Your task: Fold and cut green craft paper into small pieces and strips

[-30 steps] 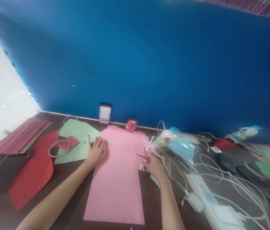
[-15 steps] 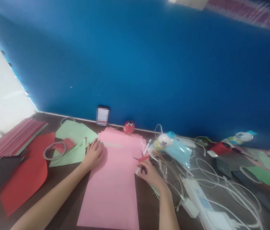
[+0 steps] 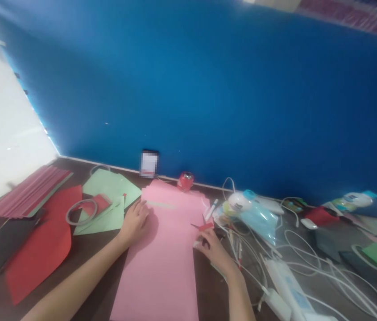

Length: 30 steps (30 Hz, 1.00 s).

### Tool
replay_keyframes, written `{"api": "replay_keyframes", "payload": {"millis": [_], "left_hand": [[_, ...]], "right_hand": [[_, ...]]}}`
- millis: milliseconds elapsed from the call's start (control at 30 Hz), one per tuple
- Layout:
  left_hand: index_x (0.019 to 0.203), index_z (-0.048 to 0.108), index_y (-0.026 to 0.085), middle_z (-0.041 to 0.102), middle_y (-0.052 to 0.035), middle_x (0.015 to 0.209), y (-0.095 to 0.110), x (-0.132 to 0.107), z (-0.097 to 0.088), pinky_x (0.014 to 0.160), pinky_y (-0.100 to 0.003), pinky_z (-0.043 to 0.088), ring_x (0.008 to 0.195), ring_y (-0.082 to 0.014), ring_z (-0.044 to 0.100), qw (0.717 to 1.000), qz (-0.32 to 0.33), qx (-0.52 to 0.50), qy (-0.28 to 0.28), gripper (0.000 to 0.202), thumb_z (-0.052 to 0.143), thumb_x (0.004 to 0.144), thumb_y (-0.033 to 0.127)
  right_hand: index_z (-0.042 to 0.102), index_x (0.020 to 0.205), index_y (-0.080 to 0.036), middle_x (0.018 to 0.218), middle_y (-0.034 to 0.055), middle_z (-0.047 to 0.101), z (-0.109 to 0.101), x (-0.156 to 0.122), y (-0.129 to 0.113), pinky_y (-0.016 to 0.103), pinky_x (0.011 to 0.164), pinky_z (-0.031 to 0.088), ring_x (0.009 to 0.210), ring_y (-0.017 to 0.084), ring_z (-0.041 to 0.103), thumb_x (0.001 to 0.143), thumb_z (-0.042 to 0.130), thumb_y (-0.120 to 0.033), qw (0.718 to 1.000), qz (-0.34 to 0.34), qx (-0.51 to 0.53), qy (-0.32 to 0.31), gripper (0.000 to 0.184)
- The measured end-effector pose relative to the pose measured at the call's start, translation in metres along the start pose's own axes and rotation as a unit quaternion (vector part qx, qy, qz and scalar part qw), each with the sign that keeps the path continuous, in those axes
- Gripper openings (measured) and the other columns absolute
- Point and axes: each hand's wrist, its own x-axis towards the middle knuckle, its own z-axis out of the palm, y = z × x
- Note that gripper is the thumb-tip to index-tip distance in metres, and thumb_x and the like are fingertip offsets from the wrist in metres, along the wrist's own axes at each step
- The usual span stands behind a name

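A long pink sheet of paper (image 3: pixel 161 258) lies in front of me, over more pink paper at the back. My left hand (image 3: pixel 136 224) rests on its left edge, fingers stretched out and holding nothing. At the right edge my right hand (image 3: pixel 217 250) is closed in a pinch. A small white thing shows at its fingertips, too blurred to name. Just beyond those fingers lie a red scrap (image 3: pixel 207 226) and thin dark points that look like open scissor blades. A white pen-like stick (image 3: pixel 212 207) is a little farther back.
Red paper (image 3: pixel 46 249), green sheets (image 3: pixel 104 220), a grey ring (image 3: pixel 72 217) and a pink folded stack (image 3: pixel 29 191) lie left. White cables, a power strip (image 3: pixel 287 285) and a blue packet (image 3: pixel 262 223) crowd the right. A red round object (image 3: pixel 185 181) stands near the blue wall (image 3: pixel 188 89).
The whole view has shifted slightly, so things appear farther right. Both hands keep nearly the same places at the pink paper; the right fingers have moved only slightly.
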Motion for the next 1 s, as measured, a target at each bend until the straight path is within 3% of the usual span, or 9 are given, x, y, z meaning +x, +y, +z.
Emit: {"api": "replay_keyframes", "payload": {"millis": [233,400,500,600,733,800,867,1000], "left_hand": [[0.09,0.059,0.02,0.05,-0.0102,0.113,0.019,0.008,-0.003,0.081,-0.038,0.043,0.104,-0.0253,0.046,0.999,-0.008,-0.039,-0.029,0.018,0.047,0.077,0.019],[0.087,0.06,0.02,0.053,-0.0103,0.108,0.035,0.017,0.001,0.074,-0.037,0.044,0.099,-0.0257,0.047,0.991,-0.073,-0.074,-0.08,0.017,0.047,0.077,0.025],[0.086,0.06,0.018,0.054,-0.0108,0.1,0.037,0.02,0.004,0.074,-0.037,0.043,0.094,-0.0248,0.048,0.981,-0.085,-0.145,-0.097,0.018,0.044,0.078,0.024],[0.09,0.059,0.018,0.056,-0.0088,0.094,0.037,0.018,0.005,0.077,-0.034,0.042,0.092,-0.0207,0.049,0.968,-0.058,-0.231,-0.085,0.022,0.038,0.081,0.02],[0.09,0.058,0.017,0.057,-0.0068,0.082,0.037,0.015,0.003,0.076,-0.032,0.041,0.082,-0.0178,0.05,0.954,0.003,-0.287,-0.089,0.024,0.036,0.083,0.018],[0.085,0.059,0.017,0.057,-0.006,0.078,0.037,0.016,0.001,0.074,-0.033,0.04,0.079,-0.0175,0.049,0.949,-0.001,-0.304,-0.086,0.023,0.036,0.083,0.02],[0.08,0.059,0.017,0.057,-0.0048,0.076,0.038,0.019,0.001,0.073,-0.032,0.04,0.076,-0.0166,0.049,0.945,-0.048,-0.315,-0.08,0.022,0.037,0.084,0.022],[0.076,0.06,0.017,0.061,-0.0034,0.076,0.035,0.024,0.004,0.07,-0.031,0.04,0.076,-0.0163,0.051,0.926,-0.148,-0.34,-0.064,0.019,0.045,0.081,0.028]], "right_hand": [[0.058,0.079,-0.022,0.09,0.0015,0.044,0.0,0.002,0.003,0.028,0.074,0.043,0.073,0.013,0.049,0.069,0.058,-0.029,1.0,-0.009,0.008,0.004,0.012],[0.059,0.072,-0.022,0.089,0.0026,0.048,0.0,0.007,0.007,0.03,0.073,0.044,0.075,0.015,0.05,0.07,0.058,-0.032,0.999,-0.041,-0.003,0.032,0.01],[0.057,0.067,-0.021,0.086,0.0039,0.053,0.001,0.01,0.005,0.034,0.079,0.041,0.084,0.019,0.05,0.074,0.054,-0.032,0.992,-0.072,-0.032,0.094,0.013],[0.055,0.074,-0.021,0.088,0.0052,0.057,0.009,0.015,-0.009,0.036,0.084,0.038,0.089,0.02,0.051,0.08,0.045,-0.034,0.979,-0.086,-0.031,0.184,0.017],[0.052,0.085,-0.021,0.07,0.0016,0.06,0.039,0.033,-0.043,0.028,0.068,0.045,0.067,0.015,0.057,0.086,0.034,-0.034,0.982,-0.062,0.034,0.173,0.022],[0.052,0.088,-0.02,0.073,0.0026,0.061,0.058,0.045,-0.056,0.027,0.065,0.047,0.069,0.015,0.058,0.086,0.034,-0.031,0.979,-0.097,0.048,0.176,0.021],[0.054,0.089,-0.019,0.083,0.0051,0.063,0.074,0.056,-0.063,0.029,0.071,0.047,0.079,0.017,0.059,0.085,0.038,-0.026,0.966,-0.168,0.039,0.19,0.018],[0.061,0.091,-0.021,0.09,0.0065,0.065,0.088,0.065,-0.06,0.037,0.082,0.045,0.09,0.019,0.057,0.082,0.043,-0.015,0.918,-0.309,-0.019,0.248,0.021]]}}
